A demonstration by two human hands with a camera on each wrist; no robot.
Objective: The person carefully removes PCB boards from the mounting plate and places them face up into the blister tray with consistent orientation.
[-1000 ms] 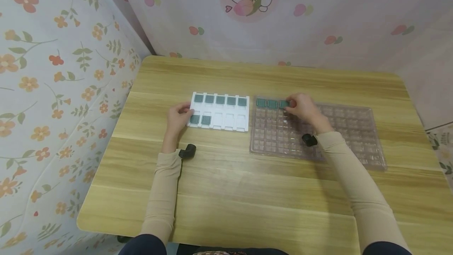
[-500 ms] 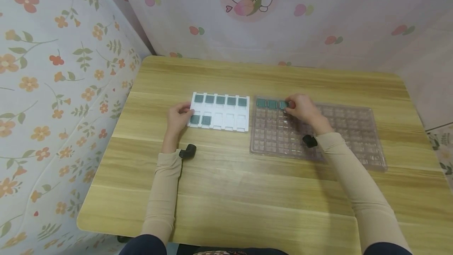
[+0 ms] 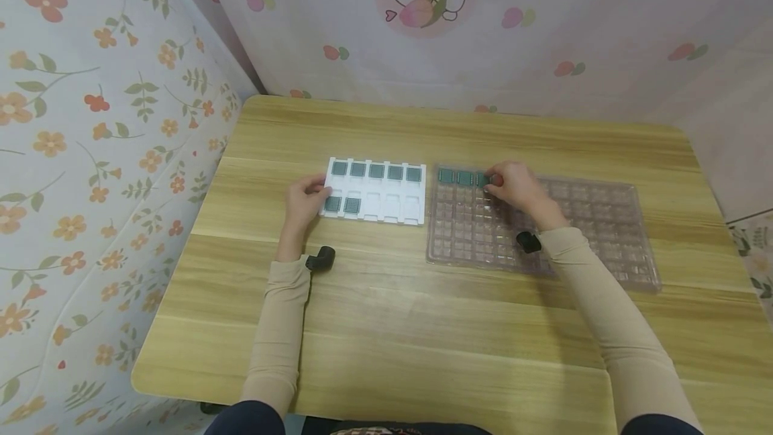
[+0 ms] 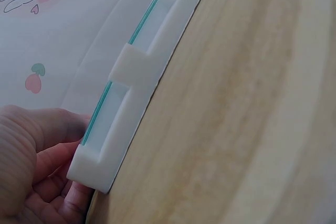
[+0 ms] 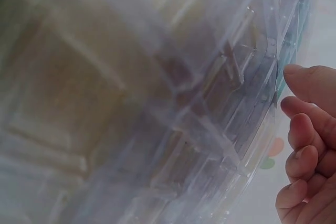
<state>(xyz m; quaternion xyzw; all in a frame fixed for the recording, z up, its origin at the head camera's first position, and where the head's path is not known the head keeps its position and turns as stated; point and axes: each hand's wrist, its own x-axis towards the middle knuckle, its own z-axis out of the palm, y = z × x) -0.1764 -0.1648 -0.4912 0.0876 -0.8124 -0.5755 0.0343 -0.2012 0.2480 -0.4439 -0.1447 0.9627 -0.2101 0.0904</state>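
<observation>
My left hand (image 3: 304, 203) grips the left end of a white plastic tray (image 3: 392, 189), thumb on top and fingers at its side. Small square green circuit boards (image 3: 357, 169) fill the tray's back row, and two more lie at the left of its front row. In the left wrist view, thin green board edges (image 4: 97, 114) show in the slots of the white tray (image 4: 126, 69). At the back edge of a clear compartment tray (image 3: 465, 233), my right hand (image 3: 516, 186) pinches the third green circuit board (image 3: 482, 180), partly hidden by the fingertips. Two boards sit left of it.
Both trays lie side by side on a wood-grain table (image 3: 374, 327), a narrow gap between them. Floral curtains (image 3: 78, 173) hang at the left and behind. A black wrist camera (image 3: 321, 258) sits on the left wrist, another (image 3: 528, 240) on the right.
The right fingertips have shifted slightly left over the third board, covering more of its right side. The left hand and both trays keep their places.
</observation>
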